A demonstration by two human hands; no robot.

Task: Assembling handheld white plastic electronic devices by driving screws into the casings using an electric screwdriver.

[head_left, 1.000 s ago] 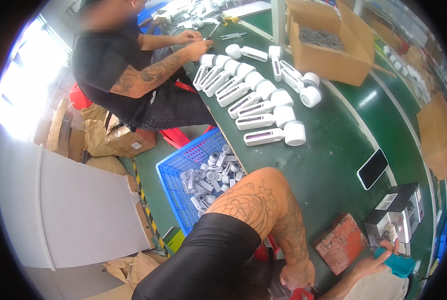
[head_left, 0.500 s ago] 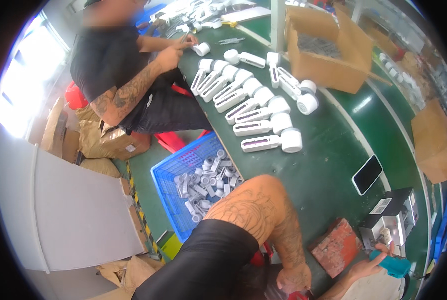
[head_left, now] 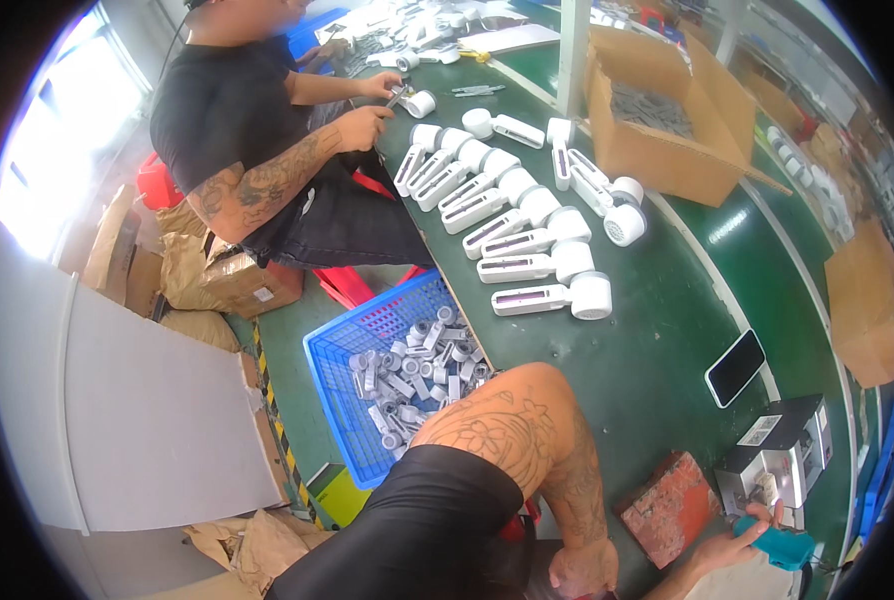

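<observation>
My left hand [head_left: 583, 571] is at the lower edge, back up, with its fingers curled downward. Its fingertips are cut off by the frame, and whatever they grip is hidden. To its right, my right hand [head_left: 724, 551] has its fingers closed around a teal block-shaped thing [head_left: 786, 548], whose exact kind I cannot tell. Just beyond that hand stands a metal and black box-shaped device [head_left: 779, 462]. A worn reddish block [head_left: 670, 508] lies between my two hands. Farther off, white shower-head-shaped pieces [head_left: 523, 267] with slotted handles lie in a curved row on the green table [head_left: 607, 385].
A blue crate [head_left: 339, 398] of grey and white parts stands left of my arm. A phone [head_left: 735, 368] lies at the right. Beyond it is an open cardboard box [head_left: 682, 165] of grey pieces. At the far left, a co-worker [head_left: 237, 130] handles a white piece [head_left: 421, 104].
The view has shifted slightly, so the table's things appear a little lower and farther right. My right hand with the teal thing appears slightly lower and farther left. The co-worker's hands have moved apart.
</observation>
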